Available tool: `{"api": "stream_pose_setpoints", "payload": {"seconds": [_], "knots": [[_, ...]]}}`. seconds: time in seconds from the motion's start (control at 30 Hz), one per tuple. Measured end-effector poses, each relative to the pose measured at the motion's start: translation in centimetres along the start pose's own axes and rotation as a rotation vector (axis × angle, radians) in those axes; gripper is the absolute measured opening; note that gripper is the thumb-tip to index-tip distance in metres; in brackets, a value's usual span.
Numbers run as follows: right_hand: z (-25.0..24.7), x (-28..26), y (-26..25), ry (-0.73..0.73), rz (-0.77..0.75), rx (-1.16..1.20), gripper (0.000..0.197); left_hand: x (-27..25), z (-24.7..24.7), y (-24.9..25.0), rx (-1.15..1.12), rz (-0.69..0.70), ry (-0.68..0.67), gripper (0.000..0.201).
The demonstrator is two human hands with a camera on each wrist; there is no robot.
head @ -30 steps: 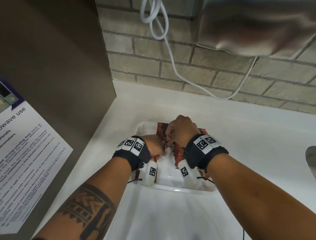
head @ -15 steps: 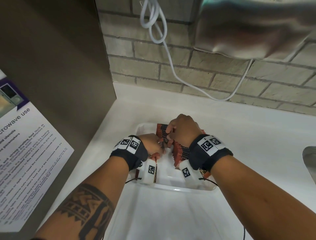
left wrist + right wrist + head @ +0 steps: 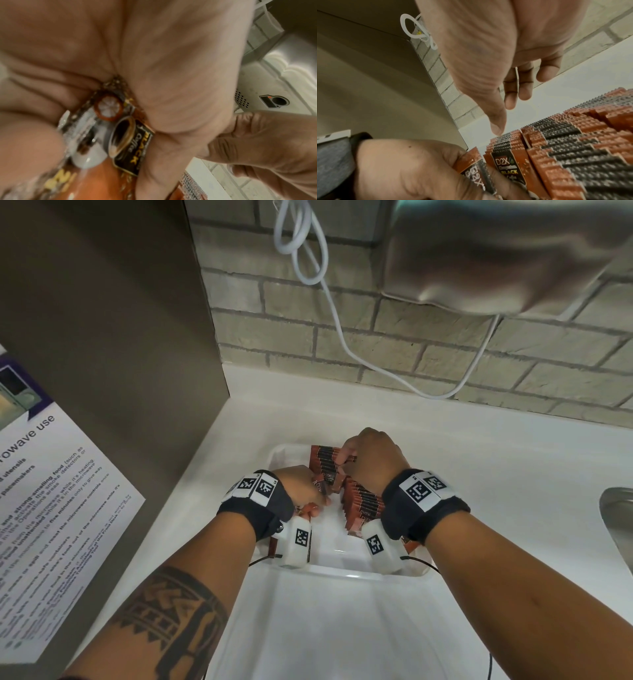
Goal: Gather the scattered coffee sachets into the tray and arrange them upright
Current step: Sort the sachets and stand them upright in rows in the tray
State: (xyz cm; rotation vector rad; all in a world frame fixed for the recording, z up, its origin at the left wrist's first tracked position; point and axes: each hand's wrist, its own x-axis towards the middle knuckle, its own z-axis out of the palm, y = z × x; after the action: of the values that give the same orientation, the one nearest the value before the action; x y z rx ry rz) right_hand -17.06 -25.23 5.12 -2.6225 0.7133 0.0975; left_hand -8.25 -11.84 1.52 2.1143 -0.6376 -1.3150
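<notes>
A white tray (image 3: pixel 346 574) sits on the counter, with a row of orange-and-black coffee sachets (image 3: pixel 363 503) standing upright along its right side. My left hand (image 3: pixel 317 491) is inside the tray at the left and grips a small bunch of sachets (image 3: pixel 130 146) in its curled fingers. The right hand (image 3: pixel 344 457) hovers over the far end of the row. Its thumb tip touches the sachet tops (image 3: pixel 502 139), and its fingers (image 3: pixel 511 100) hang loosely curled behind. In the right wrist view my left hand (image 3: pixel 412 169) holds a sachet (image 3: pixel 471 161) just left of the row (image 3: pixel 565 155).
A brown cabinet side (image 3: pixel 113 347) with a microwave notice (image 3: pixel 51 484) stands close on the left. A brick wall (image 3: pixel 394 344) with a hanging white cable (image 3: pixel 337 313) is behind. A metal sink edge (image 3: pixel 618 515) lies at the far right.
Both hands stay in the tray at nearly the same spots. The right hand has crept slightly toward the far end of the row.
</notes>
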Motion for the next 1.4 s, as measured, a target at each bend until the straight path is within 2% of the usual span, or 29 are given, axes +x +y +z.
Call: {"api": "stream_pose_setpoints", "payload": {"seconds": [0.1, 0.17, 0.27, 0.37, 0.43, 0.53, 0.63, 0.73, 0.8, 0.87, 0.93, 1.0, 1.13, 1.23, 1.4], "knots": [[0.1, 0.0, 0.0, -0.006, -0.011, -0.001, 0.021, 0.1, -0.2, -0.2, 0.001, 0.005, 0.012, 0.023], [0.2, 0.1, 0.0, -0.001, -0.026, 0.035, 0.017, 0.2, -0.6, -0.5, -0.020, 0.010, -0.011, 0.024], [0.2, -0.2, -0.2, -0.032, -0.047, 0.179, 0.005, -0.2, -1.4, -1.0, -0.198, 0.069, -0.116, 0.026], [0.0, -0.6, -0.6, -0.111, -0.047, 0.306, 0.008, -1.1, -2.1, -1.3, -0.447, 0.185, -0.252, 0.027], [-0.1, -0.3, -0.6, -0.130, -0.044, 0.407, 0.008, -1.6, -2.4, -1.4, -0.526, 0.245, -0.318, 0.031], [-0.5, 0.1, -0.5, -0.127, -0.051, 0.548, 0.009, -1.8, -2.6, -1.6, -0.531, 0.296, -0.309, 0.039], [-1.0, 0.3, -0.6, -0.082, -0.048, 0.633, 0.013, -1.9, -2.5, -1.4, -0.493, 0.384, -0.209, 0.045], [-1.1, 0.1, -1.0, -0.044, -0.055, 0.619, 0.014, -2.1, -2.6, -1.1, -0.433, 0.413, -0.097, 0.034], [-1.2, -0.1, -1.1, 0.015, -0.064, 0.561, 0.013, -2.0, -3.0, -1.0, -0.332, 0.320, -0.041, 0.029], [-1.4, -0.3, -1.2, 0.068, -0.057, 0.440, 0.011, -2.4, -3.3, -0.9, 0.016, 0.142, 0.036, 0.029], [-1.5, -0.4, -1.1, 0.051, -0.042, 0.336, 0.016, -2.6, -3.4, -0.9, 0.363, 0.003, 0.083, 0.041], [-1.2, -0.4, -1.0, -0.004, -0.026, 0.277, 0.019, -2.5, -2.9, -0.6, 0.504, 0.002, 0.067, 0.042], [0.4, 0.4, -0.9, -0.048, 0.045, 0.158, 0.021, -1.3, -1.4, 0.0, 0.537, 0.086, 0.006, 0.031], [1.5, 1.0, -1.1, -0.082, 0.088, 0.048, 0.021, 0.2, -0.3, -0.1, 0.491, 0.120, -0.051, 0.031], [2.5, 1.8, -0.5, -0.113, 0.088, -0.032, 0.018, 1.9, 0.5, -0.8, 0.364, 0.070, 0.002, 0.032]]}}
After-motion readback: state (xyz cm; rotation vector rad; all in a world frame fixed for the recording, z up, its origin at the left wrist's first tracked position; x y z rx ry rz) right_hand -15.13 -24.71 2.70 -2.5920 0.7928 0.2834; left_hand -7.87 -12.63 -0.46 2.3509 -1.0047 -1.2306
